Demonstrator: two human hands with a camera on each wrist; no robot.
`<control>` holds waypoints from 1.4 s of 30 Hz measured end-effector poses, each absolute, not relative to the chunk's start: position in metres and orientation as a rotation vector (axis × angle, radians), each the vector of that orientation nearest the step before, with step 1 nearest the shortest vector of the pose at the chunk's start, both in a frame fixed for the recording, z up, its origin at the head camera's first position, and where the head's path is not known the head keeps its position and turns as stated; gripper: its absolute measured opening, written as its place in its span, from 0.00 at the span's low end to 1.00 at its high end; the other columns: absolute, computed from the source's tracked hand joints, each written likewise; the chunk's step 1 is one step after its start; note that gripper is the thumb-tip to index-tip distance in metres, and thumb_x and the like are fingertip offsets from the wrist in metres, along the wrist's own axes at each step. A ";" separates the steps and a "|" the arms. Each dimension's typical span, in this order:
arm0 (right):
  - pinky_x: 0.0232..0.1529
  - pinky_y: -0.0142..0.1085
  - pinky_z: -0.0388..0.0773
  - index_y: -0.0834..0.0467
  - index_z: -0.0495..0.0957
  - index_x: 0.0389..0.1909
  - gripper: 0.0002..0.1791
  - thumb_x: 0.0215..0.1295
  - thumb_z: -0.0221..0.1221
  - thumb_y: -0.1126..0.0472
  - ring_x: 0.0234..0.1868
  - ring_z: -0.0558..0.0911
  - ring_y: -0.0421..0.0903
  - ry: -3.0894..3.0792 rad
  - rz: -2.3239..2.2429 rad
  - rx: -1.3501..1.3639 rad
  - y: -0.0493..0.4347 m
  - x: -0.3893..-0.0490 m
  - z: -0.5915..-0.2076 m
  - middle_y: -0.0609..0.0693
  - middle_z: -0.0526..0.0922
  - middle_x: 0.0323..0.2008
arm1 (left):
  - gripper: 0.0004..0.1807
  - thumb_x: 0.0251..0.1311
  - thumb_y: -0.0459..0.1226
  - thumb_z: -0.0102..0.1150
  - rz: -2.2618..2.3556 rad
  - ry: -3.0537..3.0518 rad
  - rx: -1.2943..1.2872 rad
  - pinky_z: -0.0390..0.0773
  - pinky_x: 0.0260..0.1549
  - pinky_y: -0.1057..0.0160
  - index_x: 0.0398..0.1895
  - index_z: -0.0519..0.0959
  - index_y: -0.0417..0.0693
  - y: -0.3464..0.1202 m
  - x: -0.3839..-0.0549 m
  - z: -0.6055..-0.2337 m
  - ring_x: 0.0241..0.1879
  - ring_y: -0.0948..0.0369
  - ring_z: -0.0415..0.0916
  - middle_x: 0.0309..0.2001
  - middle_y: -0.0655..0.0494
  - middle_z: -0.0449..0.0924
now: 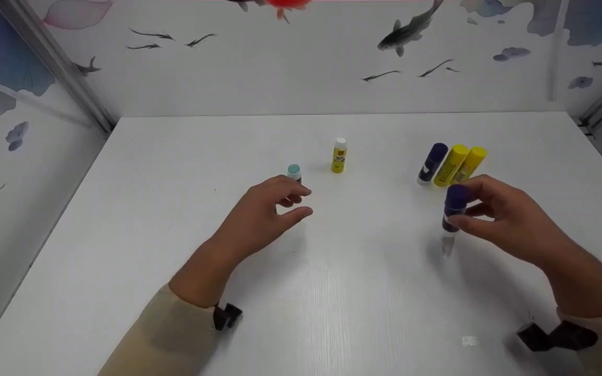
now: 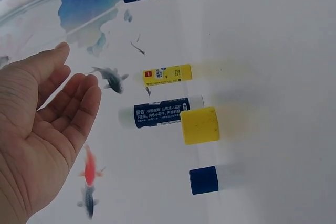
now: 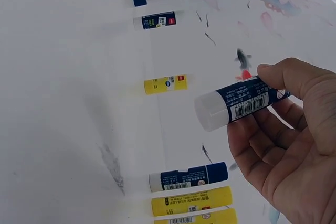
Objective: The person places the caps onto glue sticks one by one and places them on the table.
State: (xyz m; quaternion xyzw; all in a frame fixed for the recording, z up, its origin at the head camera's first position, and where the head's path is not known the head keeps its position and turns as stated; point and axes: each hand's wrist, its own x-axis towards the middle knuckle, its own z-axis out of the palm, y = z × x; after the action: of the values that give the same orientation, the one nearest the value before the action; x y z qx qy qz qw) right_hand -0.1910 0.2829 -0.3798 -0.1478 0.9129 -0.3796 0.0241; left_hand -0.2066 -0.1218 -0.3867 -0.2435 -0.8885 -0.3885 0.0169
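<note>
My right hand (image 1: 510, 224) grips a dark-blue glue stick (image 3: 247, 100) with a purple-blue cap and a white base, upright and apparently just above the table. My left hand (image 1: 259, 214) holds nothing; its fingers are loosely bent. Behind it, partly hidden in the head view, stands an uncapped dark-blue glue stick (image 2: 160, 113) with a pale teal top. Near that lie a yellow cap (image 2: 200, 125) and a dark-blue cap (image 2: 203, 180), both hidden in the head view. Farther back stands a yellow glue stick (image 1: 339, 156) with a white top.
Beyond my right hand a capped dark-blue glue stick (image 1: 432, 164) and two yellow ones (image 1: 451, 166) stand in a row. The white table (image 1: 332, 313) is bounded by panels printed with fish. A small clear patch (image 1: 469, 341) lies near the front right.
</note>
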 end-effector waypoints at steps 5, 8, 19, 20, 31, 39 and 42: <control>0.46 0.20 0.82 0.58 0.74 0.57 0.20 0.68 0.69 0.64 0.46 0.84 0.32 2.805 -1.249 -0.377 0.293 -0.195 -0.382 0.49 0.81 0.51 | 0.18 0.66 0.38 0.70 -1.226 -2.792 -0.729 0.84 0.57 0.58 0.58 0.83 0.49 -0.124 -0.208 -0.386 0.52 0.59 0.84 0.55 0.57 0.83; 0.47 0.21 0.83 0.59 0.73 0.59 0.20 0.69 0.67 0.64 0.47 0.85 0.33 2.790 -1.322 -0.351 0.297 -0.198 -0.384 0.47 0.80 0.52 | 0.18 0.66 0.39 0.70 -1.245 -2.822 -0.702 0.84 0.58 0.57 0.58 0.83 0.50 -0.125 -0.209 -0.387 0.53 0.59 0.83 0.56 0.58 0.83; 0.49 0.18 0.80 0.57 0.71 0.61 0.22 0.71 0.66 0.62 0.52 0.81 0.30 2.813 -1.483 -0.106 0.316 -0.210 -0.393 0.37 0.81 0.50 | 0.18 0.67 0.41 0.70 -1.240 -2.894 -0.629 0.83 0.60 0.52 0.58 0.83 0.52 -0.132 -0.212 -0.389 0.56 0.53 0.83 0.56 0.57 0.83; 0.49 0.17 0.80 0.57 0.71 0.62 0.22 0.71 0.66 0.62 0.53 0.81 0.30 2.811 -1.495 -0.083 0.318 -0.212 -0.394 0.36 0.80 0.50 | 0.18 0.67 0.41 0.70 -1.236 -2.900 -0.621 0.83 0.60 0.52 0.58 0.83 0.53 -0.133 -0.212 -0.389 0.56 0.53 0.83 0.56 0.58 0.83; 0.50 0.15 0.78 0.58 0.72 0.59 0.20 0.70 0.66 0.61 0.53 0.79 0.29 2.829 -1.576 0.009 0.331 -0.222 -0.405 0.32 0.81 0.47 | 0.17 0.67 0.42 0.70 -1.239 -2.946 -0.559 0.83 0.60 0.51 0.58 0.83 0.56 -0.134 -0.214 -0.391 0.57 0.52 0.82 0.58 0.54 0.83; 0.49 0.12 0.74 0.49 0.72 0.59 0.21 0.70 0.67 0.51 0.56 0.74 0.27 2.849 -1.461 0.123 0.337 -0.231 -0.408 0.29 0.78 0.49 | 0.19 0.66 0.43 0.70 -1.218 -2.985 -0.537 0.82 0.60 0.50 0.59 0.83 0.57 -0.137 -0.216 -0.395 0.58 0.53 0.82 0.59 0.55 0.82; 0.50 0.11 0.73 0.49 0.73 0.59 0.21 0.70 0.67 0.50 0.57 0.74 0.28 2.859 -1.452 0.121 0.339 -0.235 -0.409 0.30 0.79 0.49 | 0.19 0.66 0.44 0.70 -1.187 -3.016 -0.504 0.82 0.60 0.51 0.60 0.83 0.57 -0.137 -0.216 -0.394 0.59 0.54 0.81 0.60 0.56 0.82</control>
State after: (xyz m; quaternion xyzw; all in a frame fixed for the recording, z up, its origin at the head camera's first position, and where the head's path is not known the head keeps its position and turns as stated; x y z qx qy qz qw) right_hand -0.2349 0.3394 -0.4092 0.0377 0.8904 -0.4523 -0.0338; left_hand -0.2160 -0.1369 -0.3939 -0.1534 -0.9173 -0.3610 -0.0692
